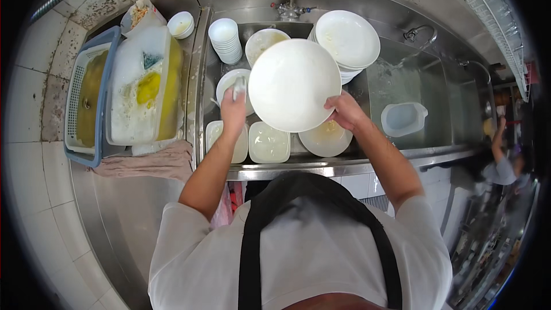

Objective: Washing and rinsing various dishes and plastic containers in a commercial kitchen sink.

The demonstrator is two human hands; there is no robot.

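My right hand [345, 111] grips the lower right rim of a large round white plate [295, 85], held up over the sink basin. Left of the plate, my left hand [233, 105] is closed on a small whitish scrubber [239, 88], whose exact kind I cannot tell. Beneath that hand sits a round white bowl [228, 79]. Behind the raised plate are a soiled white bowl [263, 42] and a tall stack of white plates [348, 39]. Near the front edge stand two square white dishes [269, 143] and a round plate with yellowish liquid [326, 140].
Stacked small white bowls [225, 41] stand at the basin's back left. Farther left are a tub of suds [137, 94], a blue basket [98, 137] and a brown cloth [144, 161]. At right, a tap [424, 34] runs into a water-filled basin holding a plastic container [403, 119]. Another person [503, 168] is far right.
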